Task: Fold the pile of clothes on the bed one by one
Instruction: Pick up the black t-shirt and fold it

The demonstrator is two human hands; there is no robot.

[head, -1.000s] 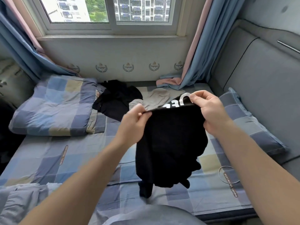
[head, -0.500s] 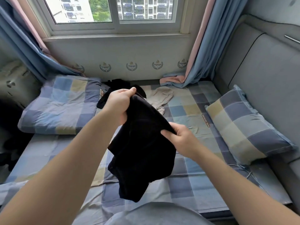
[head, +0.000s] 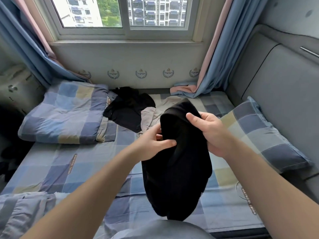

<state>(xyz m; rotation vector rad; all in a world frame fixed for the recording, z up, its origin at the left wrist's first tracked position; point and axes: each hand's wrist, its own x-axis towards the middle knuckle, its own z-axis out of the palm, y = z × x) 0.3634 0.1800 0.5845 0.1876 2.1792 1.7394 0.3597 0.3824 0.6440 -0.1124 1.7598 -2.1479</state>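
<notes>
Half a second ago the left hand [head: 151, 144] was up high and the right hand [head: 210, 133] was lower down. Now the two hands are close together near the top of the black top [head: 176, 166]. The left thumb and fingers pinch a fold at its side. The right fingers curl over its top edge. The white letters seen a second ago do not show now.

The top hangs in the air, straight out from the window [head: 124, 12] and far from it, with its bottom end just above the bed [head: 60, 169]. It is all black and bunched, so it may be a sleeve or a hem that is held; I cannot tell. I think this one is only being turned to find its edges, and it has not been laid flat yet.

Right under the window lie more black clothes [head: 127, 107] and a pale one [head: 150, 116], not yet folded. The bed has a blue checked sheet. Below the window's left side is a folded quilt [head: 63, 112], and below its right side a pillow [head: 264, 135]. Blue curtains [head: 217, 54] hang at both sides of the window.
</notes>
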